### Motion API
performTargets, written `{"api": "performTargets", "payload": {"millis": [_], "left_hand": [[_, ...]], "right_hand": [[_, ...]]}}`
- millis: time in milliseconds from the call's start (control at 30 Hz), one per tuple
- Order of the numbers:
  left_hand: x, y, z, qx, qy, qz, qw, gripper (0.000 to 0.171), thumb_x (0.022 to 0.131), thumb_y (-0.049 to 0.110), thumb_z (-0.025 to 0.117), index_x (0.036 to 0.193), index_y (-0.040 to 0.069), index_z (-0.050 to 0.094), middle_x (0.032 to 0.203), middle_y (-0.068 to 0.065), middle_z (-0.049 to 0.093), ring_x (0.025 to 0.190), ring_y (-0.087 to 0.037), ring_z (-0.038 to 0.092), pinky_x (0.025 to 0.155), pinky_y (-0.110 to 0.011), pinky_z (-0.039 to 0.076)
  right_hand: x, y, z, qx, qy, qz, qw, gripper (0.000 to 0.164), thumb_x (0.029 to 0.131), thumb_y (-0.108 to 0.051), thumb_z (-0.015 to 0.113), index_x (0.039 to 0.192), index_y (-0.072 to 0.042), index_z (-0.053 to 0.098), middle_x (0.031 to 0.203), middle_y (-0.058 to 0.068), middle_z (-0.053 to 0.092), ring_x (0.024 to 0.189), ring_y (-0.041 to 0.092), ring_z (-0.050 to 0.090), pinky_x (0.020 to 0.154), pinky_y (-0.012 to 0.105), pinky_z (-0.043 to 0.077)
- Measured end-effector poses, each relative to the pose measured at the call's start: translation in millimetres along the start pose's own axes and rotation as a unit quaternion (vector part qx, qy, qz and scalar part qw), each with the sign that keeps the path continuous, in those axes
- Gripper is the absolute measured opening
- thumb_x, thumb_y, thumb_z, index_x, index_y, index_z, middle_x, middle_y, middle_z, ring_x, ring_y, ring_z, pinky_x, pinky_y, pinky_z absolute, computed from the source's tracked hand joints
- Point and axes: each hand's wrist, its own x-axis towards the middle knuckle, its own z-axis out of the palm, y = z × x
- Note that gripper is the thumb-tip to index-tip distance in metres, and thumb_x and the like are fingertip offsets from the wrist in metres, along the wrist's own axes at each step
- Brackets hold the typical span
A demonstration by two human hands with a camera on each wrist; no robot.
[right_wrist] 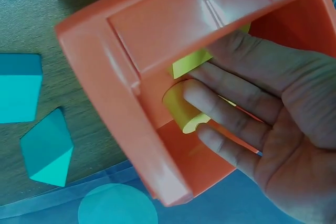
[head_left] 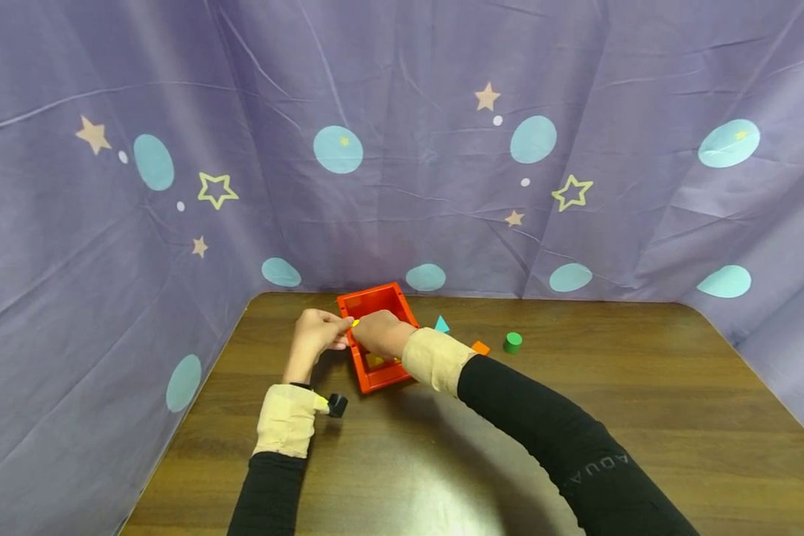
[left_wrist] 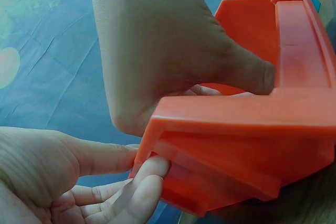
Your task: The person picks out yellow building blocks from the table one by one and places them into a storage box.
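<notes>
My left hand (head_left: 319, 332) grips the rim of a red plastic bin (left_wrist: 231, 109) between thumb and fingers. The bin looks tilted on the wooden table. My right hand (right_wrist: 252, 98) reaches down inside it, wrist bent over the rim. Its fingers are spread and only slightly bent. They lie against a yellow cylinder (right_wrist: 185, 106) and beside a flat-sided yellow block (right_wrist: 190, 63); part of that block is hidden behind the thumb. A small yellow patch (head_left: 356, 323) shows between the hands in the head view, too small to identify.
Right of the bin lie a cyan triangular block (head_left: 441, 324), an orange block (head_left: 480, 348) and a green cylinder (head_left: 513, 342). A purple patterned curtain (head_left: 402, 179) hangs behind the table (head_left: 576, 417) and along its left side.
</notes>
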Motion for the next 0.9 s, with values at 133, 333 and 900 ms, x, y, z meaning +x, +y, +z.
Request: {"api": "performTargets", "payload": {"millis": [133, 333, 900], "left_hand": [[0.0, -0.5, 0.2, 0.0, 0.001, 0.001, 1.0, 0.029, 0.095, 0.007, 0.069, 0.107, -0.019, 0.067, 0.059, -0.001, 0.064, 0.047, -0.004, 0.063, 0.059, -0.03, 0.065], [0.4, -0.5, 0.1, -0.003, -0.001, 0.001, 1.0, 0.028, 0.095, 0.008, 0.069, 0.107, -0.018, 0.066, 0.06, -0.002, 0.064, 0.048, -0.005, 0.063, 0.058, -0.028, 0.065], [0.0, 0.1, 0.4, -0.002, 0.003, -0.002, 1.0, 0.03, 0.095, 0.01, 0.07, 0.108, -0.018, 0.066, 0.059, 0.0, 0.063, 0.047, -0.004, 0.063, 0.058, -0.027, 0.064]], "right_hand": [[8, 2, 8, -0.002, 0.009, -0.012, 1.0, 0.025, 0.086, -0.012, 0.08, 0.108, -0.018, 0.072, 0.106, -0.004, 0.072, 0.089, 0.011, 0.068, 0.078, 0.031, 0.066], [1, 2, 5, 0.0, 0.009, -0.015, 1.0, 0.026, 0.089, -0.013, 0.079, 0.112, -0.019, 0.07, 0.11, -0.005, 0.072, 0.098, 0.01, 0.068, 0.085, 0.03, 0.065], [-7, 4, 4, 0.022, 0.022, -0.019, 0.999, 0.015, 0.093, -0.01, 0.074, 0.105, -0.019, 0.072, 0.1, -0.005, 0.072, 0.09, 0.011, 0.067, 0.083, 0.029, 0.064]]}}
